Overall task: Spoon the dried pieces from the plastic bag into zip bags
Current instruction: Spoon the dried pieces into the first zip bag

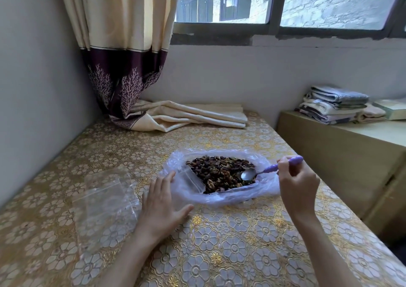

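On the table (230, 253), just ahead of me, the plastic bag (224, 195) lies spread open with its mouth folded back, and the dried pieces (222, 172) sit in a dark, heaped mass in its middle. My right hand (296, 184) pinches the purple handle of the spoon (259, 172), fingers curled round it, and the metal bowl hovers at the near right edge of the heap; it looks bare, with no load in it yet. My left hand (161, 203) lies flat, fingers straight and a little spread, resting on the table at the bag's left rim, its fingertips touching the plastic.

To do this scoop well, I judge I should push the spoon's bowl low into the heap and lift it level, so nothing rolls off the shallow bowl. My left hand will need to take up a zip bag and hold its mouth wide and close to the heap, so the carry is short.

One small zip bag (191, 180) lies on the plastic bag's left flap, next to the pieces, and it looks empty. More zip bags (103, 201) lie flat and overlapping to the left of my left hand, clear, with nothing in them that I can see.
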Motion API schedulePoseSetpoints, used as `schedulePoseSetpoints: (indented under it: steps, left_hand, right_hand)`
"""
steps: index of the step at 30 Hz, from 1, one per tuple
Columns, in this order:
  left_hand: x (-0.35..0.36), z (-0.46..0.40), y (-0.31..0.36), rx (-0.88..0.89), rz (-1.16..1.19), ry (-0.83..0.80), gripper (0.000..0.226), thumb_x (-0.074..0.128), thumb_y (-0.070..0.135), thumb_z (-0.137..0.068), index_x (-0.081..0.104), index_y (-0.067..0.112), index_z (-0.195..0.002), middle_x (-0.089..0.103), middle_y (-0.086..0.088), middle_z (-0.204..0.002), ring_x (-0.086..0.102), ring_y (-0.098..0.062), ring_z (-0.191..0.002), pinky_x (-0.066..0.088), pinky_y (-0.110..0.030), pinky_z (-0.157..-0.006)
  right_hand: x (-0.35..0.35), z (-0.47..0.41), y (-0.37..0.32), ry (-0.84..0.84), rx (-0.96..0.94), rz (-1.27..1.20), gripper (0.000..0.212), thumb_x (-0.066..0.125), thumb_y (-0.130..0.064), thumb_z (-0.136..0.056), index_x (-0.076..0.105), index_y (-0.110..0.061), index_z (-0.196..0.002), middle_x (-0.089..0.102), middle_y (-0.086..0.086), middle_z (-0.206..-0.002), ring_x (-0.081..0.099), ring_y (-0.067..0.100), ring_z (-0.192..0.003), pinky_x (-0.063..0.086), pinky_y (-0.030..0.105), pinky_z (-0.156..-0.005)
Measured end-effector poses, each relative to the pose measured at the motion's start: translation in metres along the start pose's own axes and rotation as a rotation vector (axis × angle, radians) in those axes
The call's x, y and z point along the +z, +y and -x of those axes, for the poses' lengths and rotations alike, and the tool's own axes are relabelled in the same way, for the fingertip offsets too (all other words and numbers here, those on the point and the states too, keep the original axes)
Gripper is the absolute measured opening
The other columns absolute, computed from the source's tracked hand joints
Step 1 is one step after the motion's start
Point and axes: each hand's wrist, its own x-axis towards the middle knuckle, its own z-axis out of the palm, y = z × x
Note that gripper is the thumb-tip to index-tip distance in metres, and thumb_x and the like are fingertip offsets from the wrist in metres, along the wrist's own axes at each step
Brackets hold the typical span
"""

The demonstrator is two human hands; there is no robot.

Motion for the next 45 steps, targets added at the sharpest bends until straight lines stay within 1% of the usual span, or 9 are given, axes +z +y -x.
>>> schedulePoseSetpoints:
  steps: [8,12,17,20,26,31,35,39,45]
  left_hand:
    - [0.002,0.001,-0.003,0.071,0.117,-0.013,0.080,0.065,0.048,-0.076,0.026,0.024,-0.141,0.034,0.014,-0.128,0.035,-0.002,-0.116,0.033,-0.027,-0.106]
    - [0.001,0.000,0.001,0.063,0.202,0.011,0.069,0.067,0.037,-0.078,0.033,0.024,-0.137,0.038,0.013,-0.124,0.043,-0.003,-0.108,0.040,-0.021,-0.095]
    - [-0.003,0.000,0.004,0.053,0.266,0.050,0.059,0.069,0.033,-0.080,0.041,0.022,-0.131,0.041,0.015,-0.112,0.043,0.001,-0.101,0.034,0.000,-0.076]
    - [-0.004,0.000,0.006,0.044,0.289,0.055,0.058,0.069,0.034,-0.080,0.043,0.020,-0.129,0.043,0.015,-0.111,0.043,0.002,-0.101,0.033,0.003,-0.075]
    - [-0.007,0.001,0.010,0.015,0.333,0.063,0.055,0.066,0.039,-0.080,0.046,0.023,-0.128,0.046,0.016,-0.116,0.045,0.001,-0.104,0.034,-0.006,-0.078]
    - [-0.008,0.001,0.012,-0.002,0.351,0.064,0.053,0.065,0.040,-0.081,0.047,0.022,-0.128,0.048,0.015,-0.117,0.048,-0.002,-0.105,0.039,-0.014,-0.082]
    - [-0.007,0.000,0.011,-0.016,0.360,0.073,0.052,0.065,0.040,-0.080,0.048,0.023,-0.127,0.049,0.014,-0.116,0.048,-0.002,-0.104,0.037,-0.010,-0.078]
    - [-0.006,0.000,0.010,-0.030,0.364,0.070,0.052,0.066,0.040,-0.079,0.049,0.023,-0.125,0.048,0.015,-0.115,0.047,-0.002,-0.105,0.038,-0.014,-0.082]
    - [-0.006,-0.001,0.010,-0.045,0.375,0.065,0.052,0.066,0.042,-0.079,0.050,0.023,-0.125,0.049,0.015,-0.116,0.047,-0.004,-0.106,0.042,-0.022,-0.086]
  right_hand:
    - [0.006,0.003,0.005,-0.058,0.006,-0.021,0.031,0.051,-0.025,-0.085,0.055,-0.032,-0.055,0.048,-0.009,-0.044,0.047,0.001,-0.044,0.034,0.009,-0.047]
    - [0.007,0.002,0.010,-0.078,-0.008,-0.012,0.040,0.055,-0.011,-0.091,0.054,-0.031,-0.057,0.052,-0.017,-0.043,0.047,0.001,-0.042,0.033,0.010,-0.044]
    - [0.008,0.003,0.012,-0.025,0.018,-0.029,0.030,0.053,-0.020,-0.091,0.057,-0.029,-0.063,0.060,0.007,-0.056,0.049,0.014,-0.048,0.038,0.020,-0.050]
    - [0.009,0.003,0.013,-0.031,0.029,-0.025,0.028,0.053,-0.016,-0.093,0.059,-0.025,-0.067,0.061,0.012,-0.060,0.054,0.025,-0.054,0.042,0.031,-0.055]
    - [0.013,0.003,0.012,-0.116,0.085,-0.053,0.032,0.055,-0.013,-0.092,0.058,-0.028,-0.063,0.062,0.007,-0.055,0.058,0.030,-0.053,0.042,0.031,-0.049]
    - [0.015,0.002,0.017,-0.286,0.202,-0.137,0.022,0.052,-0.013,-0.094,0.063,-0.022,-0.077,0.065,0.002,-0.061,0.060,0.021,-0.058,0.047,0.037,-0.058]
    - [0.015,0.002,0.023,-0.303,0.321,-0.252,0.028,0.052,-0.013,-0.094,0.069,-0.017,-0.073,0.066,0.011,-0.062,0.059,0.025,-0.059,0.047,0.033,-0.057]
    - [0.013,0.002,0.027,-0.289,0.443,-0.363,0.023,0.053,-0.013,-0.094,0.066,-0.008,-0.077,0.065,0.011,-0.064,0.061,0.017,-0.056,0.051,0.024,-0.054]
    - [0.015,0.005,0.024,-0.400,0.377,-0.358,0.033,0.052,-0.008,-0.094,0.075,-0.015,-0.072,0.065,0.008,-0.065,0.061,0.015,-0.059,0.053,0.021,-0.057]
